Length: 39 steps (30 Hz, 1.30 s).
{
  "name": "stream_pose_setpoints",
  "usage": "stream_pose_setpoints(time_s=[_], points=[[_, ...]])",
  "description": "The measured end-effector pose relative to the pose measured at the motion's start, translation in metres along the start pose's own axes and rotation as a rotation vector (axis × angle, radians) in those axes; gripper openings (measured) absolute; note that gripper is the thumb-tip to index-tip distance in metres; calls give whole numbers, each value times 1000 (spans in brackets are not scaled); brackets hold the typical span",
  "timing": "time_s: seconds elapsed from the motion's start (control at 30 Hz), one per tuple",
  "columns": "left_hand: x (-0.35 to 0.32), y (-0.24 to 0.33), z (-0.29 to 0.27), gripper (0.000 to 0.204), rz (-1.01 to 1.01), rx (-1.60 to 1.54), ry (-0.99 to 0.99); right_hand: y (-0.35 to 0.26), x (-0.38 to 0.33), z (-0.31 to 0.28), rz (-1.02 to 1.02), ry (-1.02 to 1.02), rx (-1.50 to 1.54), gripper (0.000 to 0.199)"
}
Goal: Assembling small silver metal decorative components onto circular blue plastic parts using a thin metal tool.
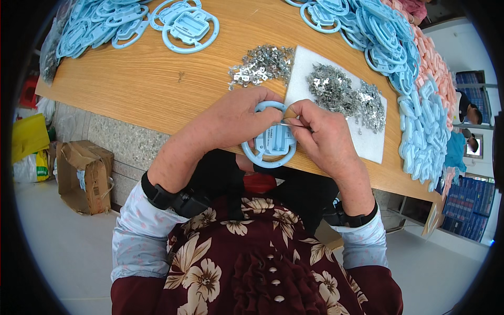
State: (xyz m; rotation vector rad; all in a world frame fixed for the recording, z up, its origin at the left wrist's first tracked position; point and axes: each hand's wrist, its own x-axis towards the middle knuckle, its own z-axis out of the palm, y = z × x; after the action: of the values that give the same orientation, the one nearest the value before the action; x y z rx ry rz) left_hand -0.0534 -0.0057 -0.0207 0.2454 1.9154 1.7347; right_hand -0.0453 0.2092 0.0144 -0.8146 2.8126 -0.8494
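Note:
At the table's front edge lies a light blue plastic steering-wheel-shaped part (272, 141), a ring with a boxy recessed middle. My left hand (247, 116) is closed on its upper left side, thumb across the ring's top. Over its upper right my right hand (321, 128) pinches a thin, shiny metal tool (295, 125), whose tip points at the part; its full shape is hidden by the fingers. Just beyond my hands, a loose heap of small metal clips (262, 65) lies on the wood. More small metal pieces (333, 85) are piled on a white foam sheet (301, 63).
Similar blue wheel parts (190, 30) lie at the far left and in a big stack (386, 44) at the right. Smaller blue pieces (426, 131) and pink pieces (436, 68) cover the right end of the wooden table (142, 68). A cardboard box (85, 176) stands on the floor, left.

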Motion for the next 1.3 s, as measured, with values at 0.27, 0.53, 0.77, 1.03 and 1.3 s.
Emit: stream_pose_setpoints(time_s=[0.27, 0.53, 0.77, 1.03, 1.3], points=[[0, 2, 2, 38, -25, 87, 32, -5, 0, -5, 104, 3, 76, 15], [2, -18, 8, 37, 254, 213, 152, -12, -30, -2, 174, 87, 129, 23], [-3, 3, 2, 36, -35, -81, 45, -13, -25, 9, 217, 143, 192, 24], [-9, -10, 9, 30, 147, 70, 202, -10, -12, 13, 53, 163, 80, 19], [-11, -7, 11, 29, 193, 236, 189, -3, -7, 13, 166, 87, 248, 18]])
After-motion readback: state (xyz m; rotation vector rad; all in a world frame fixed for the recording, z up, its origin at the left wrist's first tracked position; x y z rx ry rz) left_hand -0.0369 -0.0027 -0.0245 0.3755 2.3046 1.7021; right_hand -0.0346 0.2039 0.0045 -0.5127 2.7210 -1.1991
